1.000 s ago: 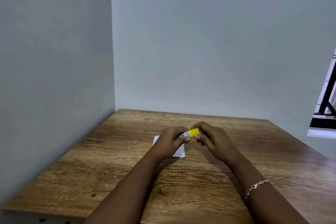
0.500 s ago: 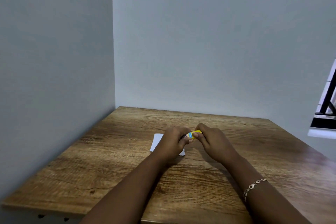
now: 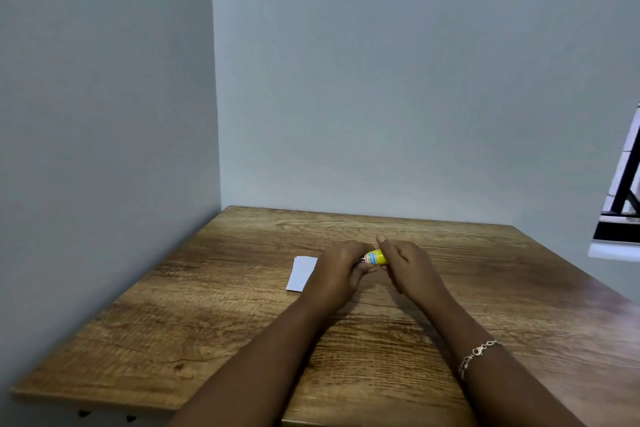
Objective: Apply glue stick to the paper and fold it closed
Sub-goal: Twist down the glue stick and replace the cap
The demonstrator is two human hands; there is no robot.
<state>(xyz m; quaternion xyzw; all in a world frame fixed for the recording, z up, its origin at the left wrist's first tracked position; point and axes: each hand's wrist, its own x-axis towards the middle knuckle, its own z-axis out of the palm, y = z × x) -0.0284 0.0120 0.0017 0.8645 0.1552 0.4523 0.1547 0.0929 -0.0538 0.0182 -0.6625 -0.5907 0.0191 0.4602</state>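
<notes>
Spread beneath the grip: wooden table (image 3: 214, 322), pushed into a corner of pale grey walls (image 3: 381, 80); window frame (image 3: 623, 201) off to the right of the grip. Behind and left of the grip, flat on the wood, white paper (image 3: 302, 272), partly hidden by the left hand (image 3: 341, 272). Closed around one end of the glue stick (image 3: 375, 257), that hand; closed on the other end, the right hand (image 3: 408, 270), forefinger raised. Held level between both, above the table, that yellow tube with a blue label, print too small to read. On the right wrist, a chain bracelet (image 3: 478, 355).
</notes>
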